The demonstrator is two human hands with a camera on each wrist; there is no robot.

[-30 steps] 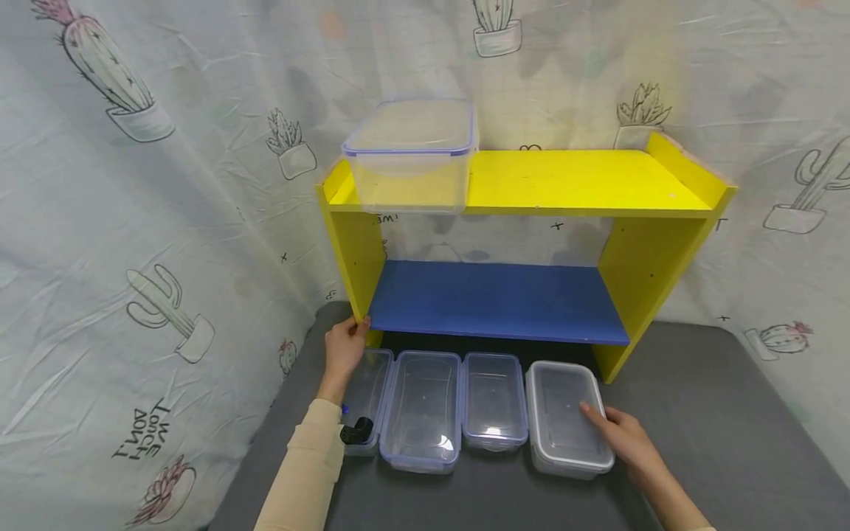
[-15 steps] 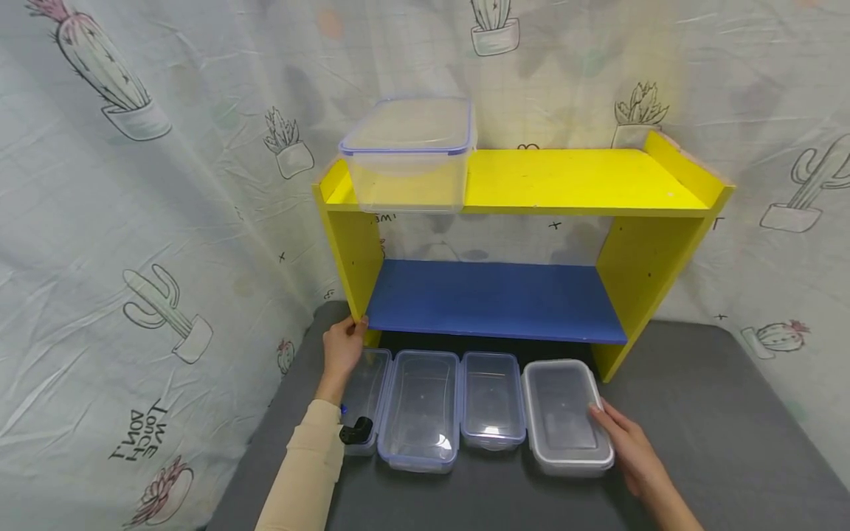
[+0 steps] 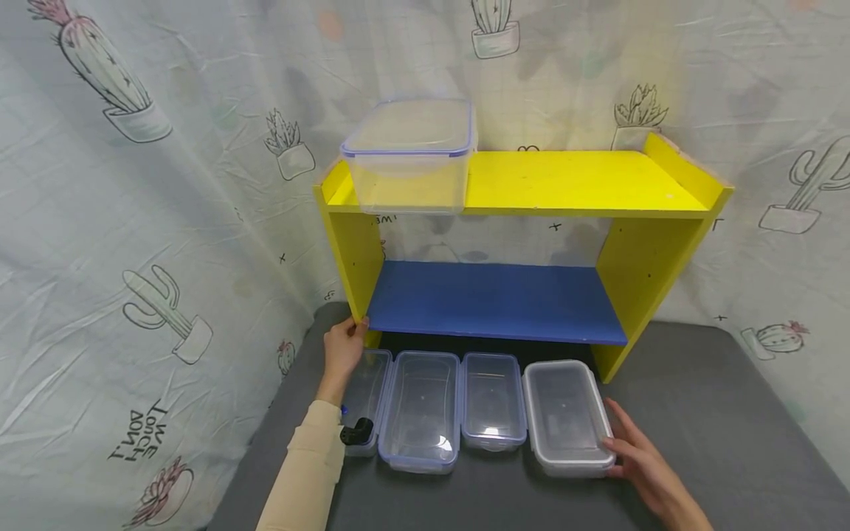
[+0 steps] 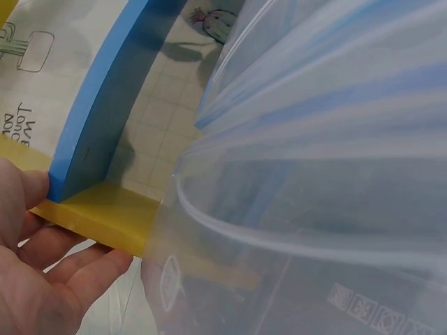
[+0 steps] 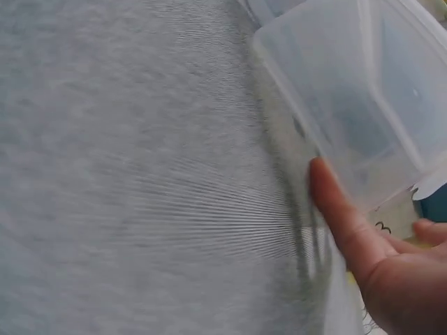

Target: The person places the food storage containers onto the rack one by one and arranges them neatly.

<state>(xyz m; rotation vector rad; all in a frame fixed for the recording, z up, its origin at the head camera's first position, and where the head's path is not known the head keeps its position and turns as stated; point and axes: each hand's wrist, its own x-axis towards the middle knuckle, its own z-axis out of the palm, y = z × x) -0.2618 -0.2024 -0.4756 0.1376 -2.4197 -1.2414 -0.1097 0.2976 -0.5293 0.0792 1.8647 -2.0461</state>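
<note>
My left hand [image 3: 343, 350] grips the lower front edge of the left side panel of a yellow and blue shelf [image 3: 494, 299]. In the left wrist view its thumb lies by the blue board and its fingers go behind the yellow panel [image 4: 105, 213]. At the front right corner of a clear food container with a grey-rimmed lid [image 3: 567, 417] is my right hand [image 3: 640, 464], its fingers extended along the container's side. The right wrist view has the thumb against the container's wall [image 5: 335, 91]. Left of that container stand several blue-rimmed lidded containers in a row, including a large one [image 3: 420, 413].
A big clear lidded box [image 3: 412, 158] sits on the left of the yellow top shelf [image 3: 564, 181]. The grey cloth-covered table [image 3: 704, 413] runs out past the shelf's right side. A printed curtain [image 3: 219, 147] hangs behind and to the left.
The grey-lidded container has shifted slightly left and sits straighter beside its neighbour. My right hand has moved off its lid to the front right corner. My left hand has stayed put.
</note>
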